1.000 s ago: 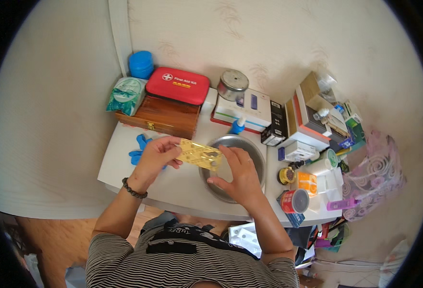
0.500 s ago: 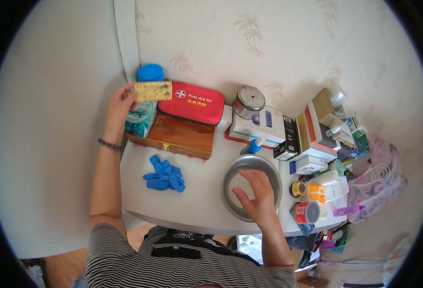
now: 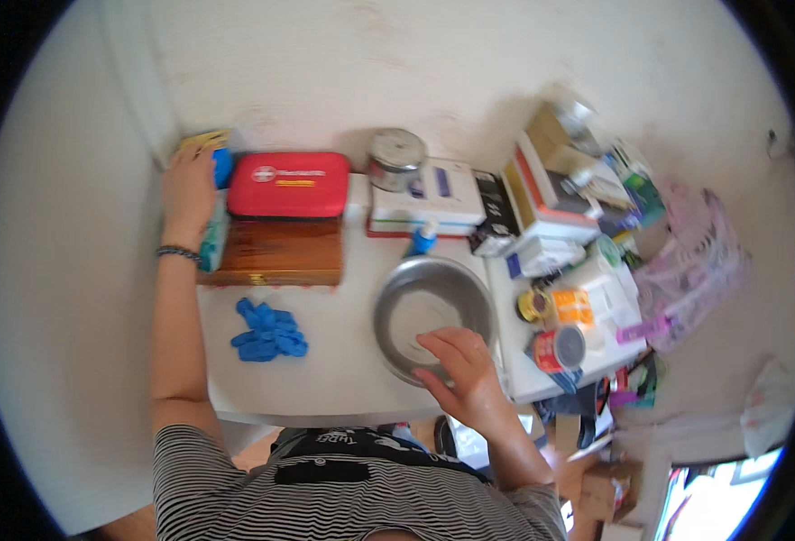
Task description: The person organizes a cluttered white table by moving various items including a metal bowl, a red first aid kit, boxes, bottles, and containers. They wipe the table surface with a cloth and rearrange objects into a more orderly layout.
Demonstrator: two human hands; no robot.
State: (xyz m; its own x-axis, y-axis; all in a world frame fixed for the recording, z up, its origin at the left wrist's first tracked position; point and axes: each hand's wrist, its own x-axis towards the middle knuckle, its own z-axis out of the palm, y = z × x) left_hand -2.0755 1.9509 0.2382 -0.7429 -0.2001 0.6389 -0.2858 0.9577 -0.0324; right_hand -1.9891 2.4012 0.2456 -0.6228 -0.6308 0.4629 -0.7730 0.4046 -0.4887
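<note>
At the far left my left hand (image 3: 190, 185) reaches to the back, its fingers closed over a flat yellow patterned packet (image 3: 206, 139). The packet is at a round blue lid (image 3: 222, 169), partly hidden by my fingers; I cannot tell whether the two touch. My right hand (image 3: 462, 371) is held over the near right rim of a steel bowl (image 3: 393, 347), thumb and fingers apart and holding nothing. Left of the bowl lies a crumpled pair of blue gloves (image 3: 269, 331). A red first aid case (image 3: 289, 197) rests on the back of a brown wooden box (image 3: 280, 254).
Behind the bowl stand a blue bottle with a white cap (image 3: 422, 239) and a white box (image 3: 438, 215) with a metal tin (image 3: 397, 158) on top. Boxes, jars and a red can (image 3: 560, 349) crowd the right side. A wall (image 3: 82, 270) borders the left.
My left hand has carried the yellow packet leftward, off the red case's corner to the blue lid. My right hand has drawn back toward the bowl's near rim. The whole view has shifted.
</note>
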